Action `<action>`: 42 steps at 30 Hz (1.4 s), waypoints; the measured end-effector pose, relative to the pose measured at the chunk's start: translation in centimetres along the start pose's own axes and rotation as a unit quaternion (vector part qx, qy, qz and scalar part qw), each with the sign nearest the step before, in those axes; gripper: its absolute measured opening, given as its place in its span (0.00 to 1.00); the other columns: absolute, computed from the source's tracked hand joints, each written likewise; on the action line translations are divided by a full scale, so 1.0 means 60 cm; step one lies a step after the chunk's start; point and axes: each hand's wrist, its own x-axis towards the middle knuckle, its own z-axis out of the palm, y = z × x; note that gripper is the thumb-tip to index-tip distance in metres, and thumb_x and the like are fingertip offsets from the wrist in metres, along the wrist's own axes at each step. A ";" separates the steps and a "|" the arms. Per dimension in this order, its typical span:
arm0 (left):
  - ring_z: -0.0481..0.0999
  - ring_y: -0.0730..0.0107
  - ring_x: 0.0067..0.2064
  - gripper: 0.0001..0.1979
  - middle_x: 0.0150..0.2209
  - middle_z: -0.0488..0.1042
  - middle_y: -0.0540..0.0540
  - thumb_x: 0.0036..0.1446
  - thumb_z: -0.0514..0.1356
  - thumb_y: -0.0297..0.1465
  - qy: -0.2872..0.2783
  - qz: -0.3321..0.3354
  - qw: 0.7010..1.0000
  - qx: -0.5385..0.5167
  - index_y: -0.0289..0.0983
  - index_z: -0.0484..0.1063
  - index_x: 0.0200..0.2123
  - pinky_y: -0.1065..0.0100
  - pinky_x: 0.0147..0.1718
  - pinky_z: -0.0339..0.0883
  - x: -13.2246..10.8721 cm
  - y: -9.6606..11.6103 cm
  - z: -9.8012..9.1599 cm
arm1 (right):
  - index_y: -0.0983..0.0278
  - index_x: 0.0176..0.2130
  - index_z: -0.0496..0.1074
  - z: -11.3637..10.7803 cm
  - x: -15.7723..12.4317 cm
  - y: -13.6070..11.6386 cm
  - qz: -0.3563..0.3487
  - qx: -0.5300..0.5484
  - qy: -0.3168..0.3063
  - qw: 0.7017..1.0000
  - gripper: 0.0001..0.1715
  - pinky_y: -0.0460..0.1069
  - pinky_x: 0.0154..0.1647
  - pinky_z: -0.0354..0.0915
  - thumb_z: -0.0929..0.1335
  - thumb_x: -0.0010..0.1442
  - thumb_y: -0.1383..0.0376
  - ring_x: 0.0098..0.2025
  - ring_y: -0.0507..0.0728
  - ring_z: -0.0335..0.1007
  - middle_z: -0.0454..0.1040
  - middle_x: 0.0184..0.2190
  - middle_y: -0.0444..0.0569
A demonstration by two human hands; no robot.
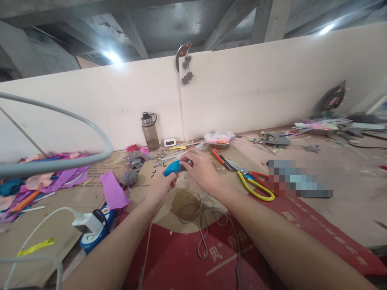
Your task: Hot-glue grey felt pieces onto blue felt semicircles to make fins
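Note:
A blue curved piece (172,168), perhaps a cloth-covered or foam crescent, is held up over the cardboard between my two hands. My left hand (161,187) is closed around its lower left part. The fingers of my right hand (202,168) pinch its other end, where a dark grey stretch shows; whether that is wrapped yarn I cannot tell. Below the hands, thin grey cord (203,215) lies in loose loops on the red and brown cardboard (181,257). A ball of grey yarn (129,177) sits left of my left hand.
Yellow-handled scissors (256,188) and an orange cutter (218,156) lie to the right. A water bottle (150,133), small clock (169,142) and bowl (219,139) stand by the white partition. Colored scraps (57,177) and a power strip (96,233) are left; a grey tube (99,135) arches nearby.

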 end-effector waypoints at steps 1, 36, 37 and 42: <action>0.54 0.80 0.18 0.03 0.16 0.60 0.54 0.40 0.57 0.26 -0.001 -0.006 1.000 -0.004 0.36 0.64 0.20 0.72 0.18 0.45 -0.001 0.001 0.001 | 0.64 0.32 0.71 -0.002 0.000 0.000 0.003 -0.003 0.001 1.000 0.04 0.49 0.38 0.62 0.66 0.57 0.71 0.36 0.53 0.65 0.69 0.33 0.47; 0.50 0.84 0.21 0.10 0.22 0.56 0.55 0.44 0.63 0.27 -0.099 -0.059 0.977 -0.178 0.34 0.62 0.26 0.76 0.18 0.38 -0.023 0.020 0.017 | 0.66 0.33 0.73 -0.021 0.000 -0.008 -0.021 0.006 0.043 0.999 0.06 0.49 0.42 0.63 0.65 0.59 0.70 0.39 0.54 0.67 0.72 0.35 0.51; 0.50 0.84 0.21 0.10 0.22 0.56 0.55 0.44 0.63 0.27 -0.103 -0.057 0.977 -0.178 0.34 0.62 0.26 0.76 0.18 0.38 -0.023 0.021 0.017 | 0.66 0.33 0.73 -0.022 0.000 -0.008 -0.019 0.006 0.043 0.999 0.06 0.49 0.42 0.63 0.65 0.59 0.70 0.40 0.54 0.67 0.73 0.35 0.51; 0.51 0.82 0.21 0.09 0.20 0.54 0.56 0.44 0.62 0.27 -0.096 -0.049 0.981 -0.159 0.35 0.62 0.26 0.76 0.18 0.40 -0.027 0.022 0.017 | 0.64 0.33 0.72 -0.026 -0.001 -0.011 0.001 0.011 0.028 1.000 0.06 0.49 0.41 0.62 0.65 0.58 0.70 0.37 0.54 0.68 0.75 0.33 0.48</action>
